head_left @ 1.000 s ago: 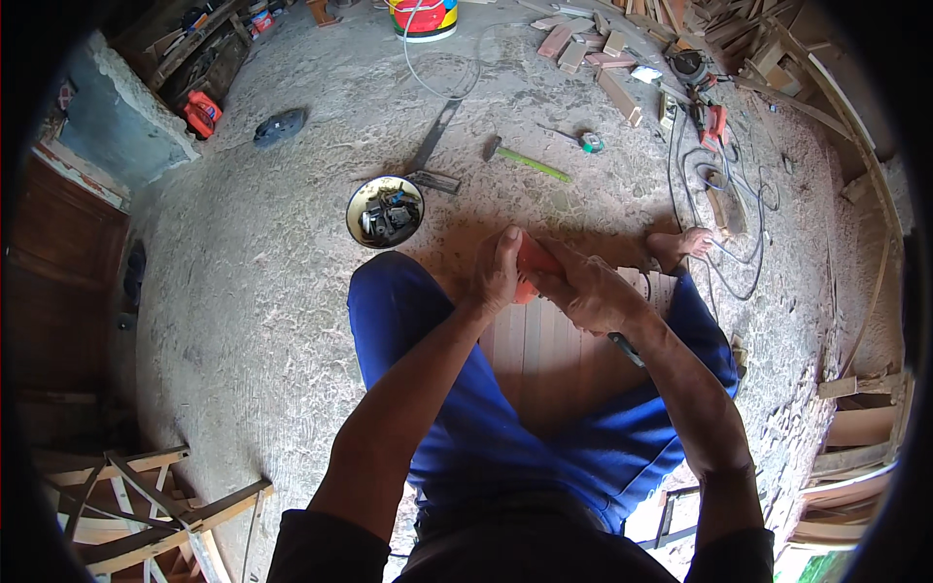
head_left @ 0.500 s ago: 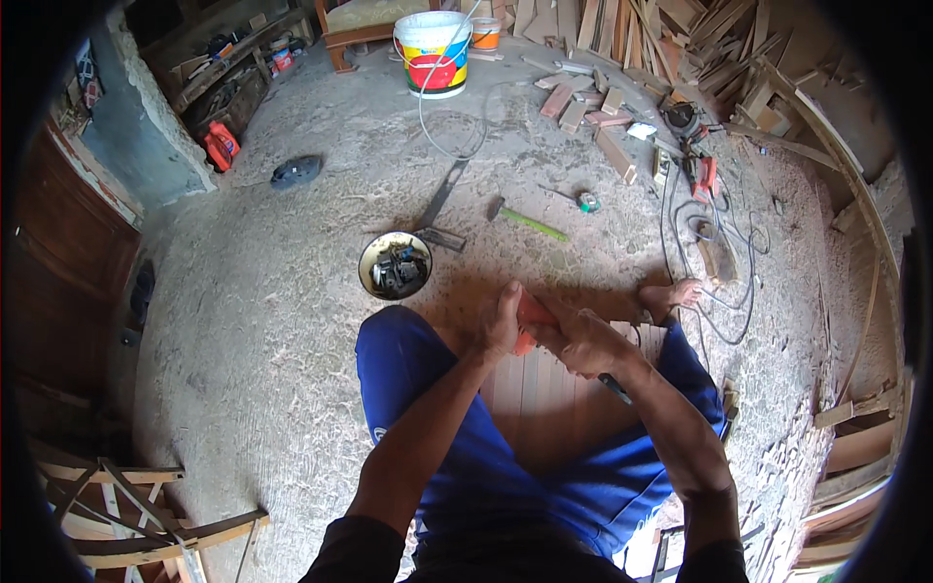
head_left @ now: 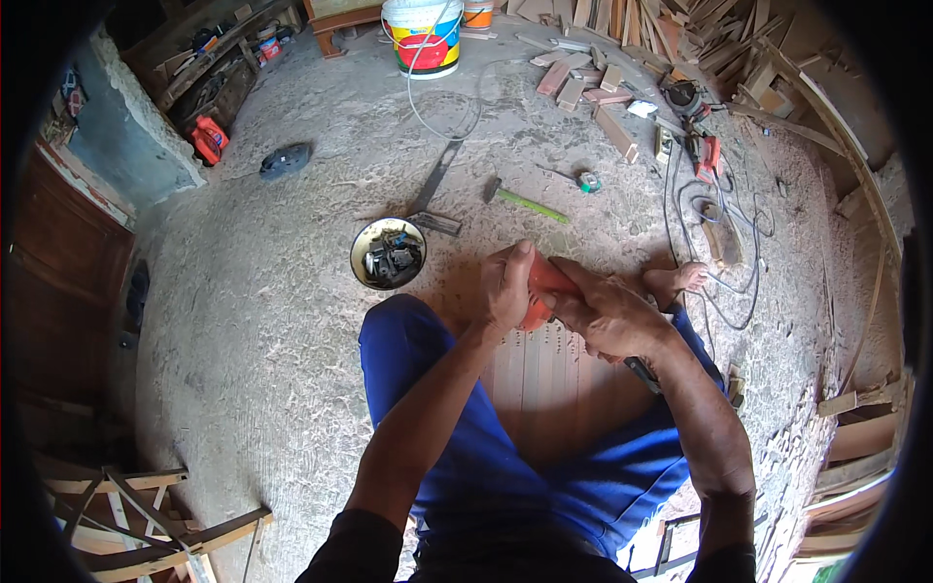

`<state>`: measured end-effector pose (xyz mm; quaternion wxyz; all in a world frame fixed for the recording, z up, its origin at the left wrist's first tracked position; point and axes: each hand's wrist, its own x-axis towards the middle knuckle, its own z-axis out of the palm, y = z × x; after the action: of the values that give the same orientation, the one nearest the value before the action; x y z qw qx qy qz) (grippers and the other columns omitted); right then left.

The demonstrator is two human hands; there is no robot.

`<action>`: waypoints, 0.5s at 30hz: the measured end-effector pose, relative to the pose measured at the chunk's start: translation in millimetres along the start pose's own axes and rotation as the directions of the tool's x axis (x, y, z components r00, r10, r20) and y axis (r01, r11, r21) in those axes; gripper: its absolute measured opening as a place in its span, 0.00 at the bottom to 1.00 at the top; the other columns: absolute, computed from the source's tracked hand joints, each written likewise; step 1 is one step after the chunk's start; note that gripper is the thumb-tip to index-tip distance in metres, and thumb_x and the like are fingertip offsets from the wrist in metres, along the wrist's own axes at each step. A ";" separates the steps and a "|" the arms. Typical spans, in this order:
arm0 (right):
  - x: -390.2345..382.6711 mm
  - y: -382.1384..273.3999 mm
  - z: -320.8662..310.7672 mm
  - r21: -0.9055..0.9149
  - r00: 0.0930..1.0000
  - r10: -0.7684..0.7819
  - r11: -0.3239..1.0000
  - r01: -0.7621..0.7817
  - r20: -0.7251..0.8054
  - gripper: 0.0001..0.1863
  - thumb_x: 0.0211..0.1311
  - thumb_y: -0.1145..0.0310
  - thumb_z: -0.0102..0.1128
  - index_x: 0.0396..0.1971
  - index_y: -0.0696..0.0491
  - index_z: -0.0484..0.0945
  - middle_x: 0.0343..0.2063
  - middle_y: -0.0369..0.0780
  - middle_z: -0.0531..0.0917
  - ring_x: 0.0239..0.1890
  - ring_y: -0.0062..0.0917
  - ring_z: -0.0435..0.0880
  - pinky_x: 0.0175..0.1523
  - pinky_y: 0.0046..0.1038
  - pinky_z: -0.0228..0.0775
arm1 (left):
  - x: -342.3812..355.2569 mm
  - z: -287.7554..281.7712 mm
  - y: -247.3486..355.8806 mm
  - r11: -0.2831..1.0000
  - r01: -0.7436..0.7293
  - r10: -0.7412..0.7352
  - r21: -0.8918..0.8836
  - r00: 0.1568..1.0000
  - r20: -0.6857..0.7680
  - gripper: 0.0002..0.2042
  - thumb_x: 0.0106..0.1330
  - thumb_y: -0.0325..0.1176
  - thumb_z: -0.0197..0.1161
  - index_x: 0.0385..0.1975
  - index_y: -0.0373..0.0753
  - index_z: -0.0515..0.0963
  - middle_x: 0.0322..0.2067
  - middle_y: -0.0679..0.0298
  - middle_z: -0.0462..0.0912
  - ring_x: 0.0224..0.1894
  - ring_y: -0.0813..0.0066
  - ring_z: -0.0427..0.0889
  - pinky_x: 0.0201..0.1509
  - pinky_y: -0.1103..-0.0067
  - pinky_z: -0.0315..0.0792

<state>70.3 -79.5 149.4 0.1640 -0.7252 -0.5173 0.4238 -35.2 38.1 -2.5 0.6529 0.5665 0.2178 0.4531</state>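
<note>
Between my knees, both hands grip a red-orange tool whose exact kind is hidden by my fingers. My left hand is closed on its left side, thumb pointing up and away from me. Wrapped round its right side is my right hand, and a black part sticks out under that wrist. Below the tool lies a wooden panel of joined strips, partly covered by my legs. Small dark bits show along the panel's far part. Whether the tool touches the panel cannot be made out.
A bowl of dark metal parts stands beyond my left knee. Past it are a metal square, a green-handled hammer and a tape measure. Cables coil at the right; a paint bucket and wood offcuts lie farther off.
Both hands have moved slightly farther from my body with the tool and look larger. More of the panel and dark bits on it now show beneath them. The view has shifted a little.
</note>
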 end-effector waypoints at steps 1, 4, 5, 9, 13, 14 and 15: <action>0.5 1.4 0.5 0.006 1.000 -0.007 1.000 0.007 -0.004 0.25 0.76 0.53 0.51 0.65 0.48 0.62 0.15 0.40 0.77 0.08 0.24 0.73 0.17 0.32 0.66 | 0.3 0.4 -0.6 1.000 0.003 -0.003 0.000 1.000 0.000 0.23 0.76 0.44 0.50 0.21 0.34 0.75 0.19 0.70 0.74 0.25 0.82 0.68 0.31 0.76 0.64; 2.2 5.6 1.9 0.016 1.000 -0.017 1.000 0.017 -0.009 0.24 0.76 0.53 0.50 0.64 0.48 0.62 0.15 0.40 0.77 0.08 0.25 0.73 0.17 0.32 0.67 | -0.7 1.8 1.4 1.000 0.004 -0.004 0.007 1.000 -0.007 0.23 0.76 0.44 0.50 0.21 0.34 0.75 0.19 0.70 0.74 0.25 0.82 0.68 0.31 0.76 0.64; 2.4 6.0 1.4 0.013 1.000 -0.010 1.000 0.010 -0.009 0.24 0.76 0.53 0.50 0.64 0.48 0.62 0.15 0.40 0.77 0.08 0.25 0.73 0.17 0.32 0.67 | -1.4 3.9 5.9 1.000 0.000 0.000 0.013 1.000 -0.012 0.23 0.76 0.44 0.50 0.21 0.34 0.75 0.19 0.70 0.74 0.25 0.82 0.68 0.31 0.76 0.64; 2.3 6.7 2.2 -0.011 1.000 -0.028 1.000 0.027 -0.011 0.23 0.76 0.53 0.50 0.64 0.46 0.62 0.16 0.41 0.78 0.08 0.26 0.74 0.18 0.33 0.67 | -2.7 2.7 3.8 1.000 -0.008 0.008 -0.014 1.000 -0.011 0.22 0.76 0.44 0.50 0.22 0.34 0.76 0.20 0.69 0.75 0.25 0.82 0.68 0.31 0.77 0.64; 2.2 5.3 2.3 -0.017 1.000 -0.011 1.000 0.010 -0.012 0.24 0.76 0.53 0.50 0.64 0.47 0.62 0.16 0.42 0.79 0.08 0.27 0.74 0.18 0.34 0.68 | -2.7 1.7 4.2 1.000 0.015 -0.015 0.004 1.000 -0.001 0.22 0.76 0.44 0.50 0.22 0.34 0.76 0.19 0.69 0.75 0.25 0.82 0.68 0.31 0.76 0.65; 1.6 3.0 2.4 -0.018 1.000 -0.006 1.000 0.006 -0.009 0.24 0.76 0.53 0.50 0.64 0.47 0.62 0.16 0.42 0.79 0.08 0.27 0.74 0.18 0.34 0.68 | -2.8 0.7 4.7 1.000 0.017 -0.017 0.012 1.000 0.001 0.22 0.76 0.44 0.50 0.22 0.34 0.76 0.19 0.69 0.75 0.25 0.81 0.68 0.31 0.76 0.65; 1.3 1.7 2.5 -0.019 1.000 -0.001 1.000 0.001 -0.006 0.24 0.76 0.52 0.50 0.64 0.47 0.62 0.16 0.42 0.79 0.08 0.27 0.74 0.18 0.34 0.68 | -3.0 -0.1 5.1 1.000 0.020 -0.020 0.020 1.000 0.003 0.22 0.76 0.44 0.50 0.22 0.34 0.76 0.19 0.69 0.74 0.25 0.81 0.68 0.31 0.76 0.65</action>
<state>69.5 -79.5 146.2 0.1587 -0.7277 -0.5212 0.4166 -38.5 35.4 1.6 0.6521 0.5715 0.2270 0.4435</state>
